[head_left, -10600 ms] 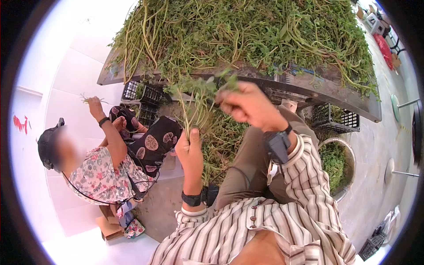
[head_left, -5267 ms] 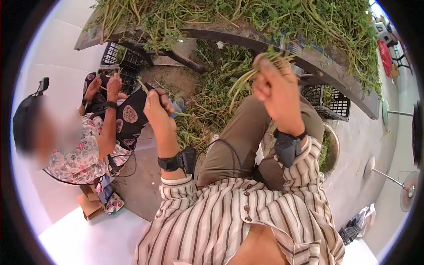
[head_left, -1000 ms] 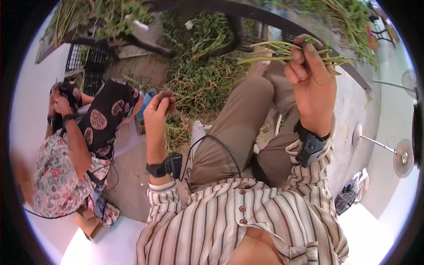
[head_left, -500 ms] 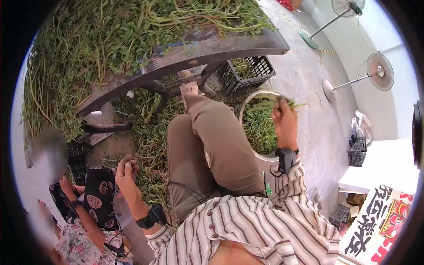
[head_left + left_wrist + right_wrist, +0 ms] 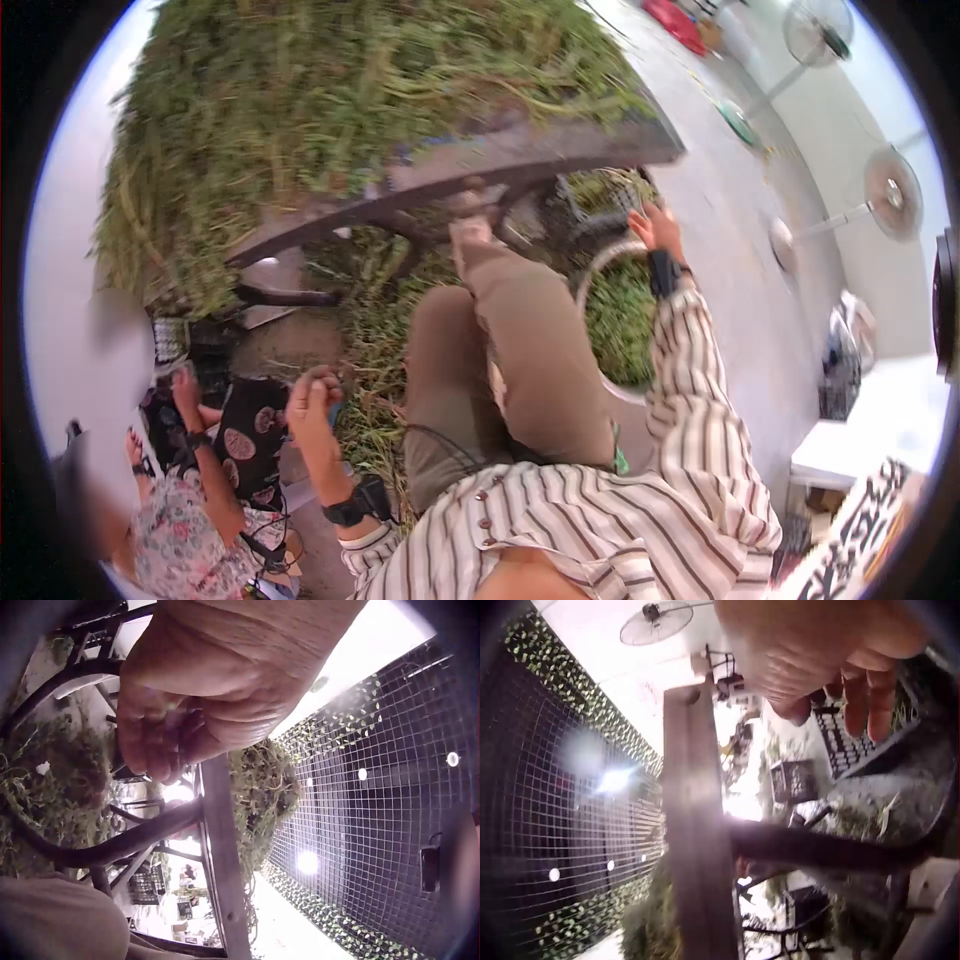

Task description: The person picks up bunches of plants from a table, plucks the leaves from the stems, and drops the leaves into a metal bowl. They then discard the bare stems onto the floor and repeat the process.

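My right hand (image 5: pixel 657 232) reaches forward at the near right corner of the table, its fingers loosely spread and holding no greens. It overlaps the edge of a black plastic crate (image 5: pixel 602 226) with greens inside. In the right wrist view, the fingers (image 5: pixel 857 705) hang down in front of the slatted crate (image 5: pixel 838 742). Just behind my knee stands a round tub (image 5: pixel 583 292) of short green leaves (image 5: pixel 620 320). My left hand (image 5: pixel 315 405) hovers by my left knee, with fingers loosely bent and no greens visible in them.
A dark table (image 5: pixel 480 162) bears a big heap of long-stemmed greens (image 5: pixel 380 70). More greens (image 5: pixel 375 420) lie on the floor under it. A seated person (image 5: pixel 190 540) is at the left. Standing fans (image 5: pixel 893 195) are at the right.
The right hand carried a small bunch of stems over the round tub; now it is farther forward by the crate, without them. The left hand earlier held greens and now holds none.
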The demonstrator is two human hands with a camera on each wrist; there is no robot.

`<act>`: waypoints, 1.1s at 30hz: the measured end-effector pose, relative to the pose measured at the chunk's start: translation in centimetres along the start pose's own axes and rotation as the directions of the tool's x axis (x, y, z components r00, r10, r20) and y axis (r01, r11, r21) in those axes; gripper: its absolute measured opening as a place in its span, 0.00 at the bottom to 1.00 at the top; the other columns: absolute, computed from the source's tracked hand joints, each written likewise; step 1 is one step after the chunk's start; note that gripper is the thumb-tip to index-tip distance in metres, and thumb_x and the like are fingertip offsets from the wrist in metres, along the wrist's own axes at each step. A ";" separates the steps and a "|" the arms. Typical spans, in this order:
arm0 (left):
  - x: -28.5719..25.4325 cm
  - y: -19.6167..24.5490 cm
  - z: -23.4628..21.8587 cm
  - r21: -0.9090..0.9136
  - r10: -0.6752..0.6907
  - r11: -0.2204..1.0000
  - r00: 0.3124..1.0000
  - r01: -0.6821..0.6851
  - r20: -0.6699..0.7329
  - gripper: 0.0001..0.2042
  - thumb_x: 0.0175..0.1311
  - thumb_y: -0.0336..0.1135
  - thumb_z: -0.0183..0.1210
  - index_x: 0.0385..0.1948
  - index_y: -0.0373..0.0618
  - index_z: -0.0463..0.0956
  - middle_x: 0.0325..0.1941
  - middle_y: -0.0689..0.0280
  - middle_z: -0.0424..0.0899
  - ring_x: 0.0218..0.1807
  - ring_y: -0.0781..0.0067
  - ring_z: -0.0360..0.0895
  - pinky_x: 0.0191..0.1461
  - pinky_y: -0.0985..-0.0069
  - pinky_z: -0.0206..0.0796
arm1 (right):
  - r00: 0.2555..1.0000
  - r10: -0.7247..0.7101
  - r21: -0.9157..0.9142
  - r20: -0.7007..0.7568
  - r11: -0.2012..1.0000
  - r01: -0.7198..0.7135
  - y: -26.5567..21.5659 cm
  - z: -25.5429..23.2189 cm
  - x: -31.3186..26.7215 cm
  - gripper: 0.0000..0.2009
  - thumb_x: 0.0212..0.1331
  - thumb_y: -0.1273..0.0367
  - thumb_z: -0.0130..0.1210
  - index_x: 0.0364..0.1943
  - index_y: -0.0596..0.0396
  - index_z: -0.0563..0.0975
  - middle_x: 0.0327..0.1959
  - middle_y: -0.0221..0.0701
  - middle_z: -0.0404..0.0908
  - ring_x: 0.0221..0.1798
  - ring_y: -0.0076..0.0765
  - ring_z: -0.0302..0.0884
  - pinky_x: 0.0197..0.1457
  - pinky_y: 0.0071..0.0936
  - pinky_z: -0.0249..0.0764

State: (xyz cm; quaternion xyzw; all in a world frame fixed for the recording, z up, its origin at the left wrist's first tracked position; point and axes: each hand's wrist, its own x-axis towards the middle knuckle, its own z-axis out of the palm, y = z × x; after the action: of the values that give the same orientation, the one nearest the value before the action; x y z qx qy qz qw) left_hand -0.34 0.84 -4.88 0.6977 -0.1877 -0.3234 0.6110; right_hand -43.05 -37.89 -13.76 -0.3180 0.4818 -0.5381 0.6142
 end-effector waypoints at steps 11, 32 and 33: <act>0.9 2.6 1.4 -0.013 0.145 0.989 0.987 -0.145 0.066 0.11 0.62 0.31 0.49 0.40 0.33 0.74 0.32 0.66 0.78 0.31 0.80 0.71 0.34 0.80 0.64 | 0.833 -0.160 -0.175 0.529 0.940 0.292 -7.2 22.5 -19.7 0.16 0.64 0.64 0.39 0.24 0.57 0.72 0.20 0.27 0.71 0.18 0.18 0.63 0.19 0.17 0.58; 15.2 13.1 7.6 0.544 0.602 0.647 0.796 -0.534 0.065 0.11 0.55 0.36 0.55 0.35 0.39 0.76 0.31 0.59 0.77 0.31 0.65 0.72 0.38 0.72 0.64 | 0.665 0.168 0.081 0.728 0.941 -0.327 1.5 36.4 -20.4 0.13 0.63 0.64 0.44 0.24 0.54 0.70 0.22 0.31 0.73 0.16 0.19 0.62 0.19 0.20 0.61; 15.6 13.1 7.7 0.624 0.561 0.617 0.824 -0.480 0.080 0.11 0.54 0.36 0.56 0.34 0.40 0.77 0.31 0.59 0.77 0.32 0.64 0.73 0.38 0.71 0.64 | 0.652 0.171 0.080 0.738 0.938 -0.336 1.4 36.4 -20.4 0.12 0.63 0.64 0.44 0.24 0.54 0.70 0.22 0.30 0.73 0.16 0.19 0.62 0.19 0.20 0.61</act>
State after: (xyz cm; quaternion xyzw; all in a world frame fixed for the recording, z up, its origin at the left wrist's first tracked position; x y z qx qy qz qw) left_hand 7.38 -17.44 4.06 0.7917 -0.4391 -0.0082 0.4246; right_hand -7.64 -22.49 2.19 -0.3661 0.1819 -0.3255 0.8526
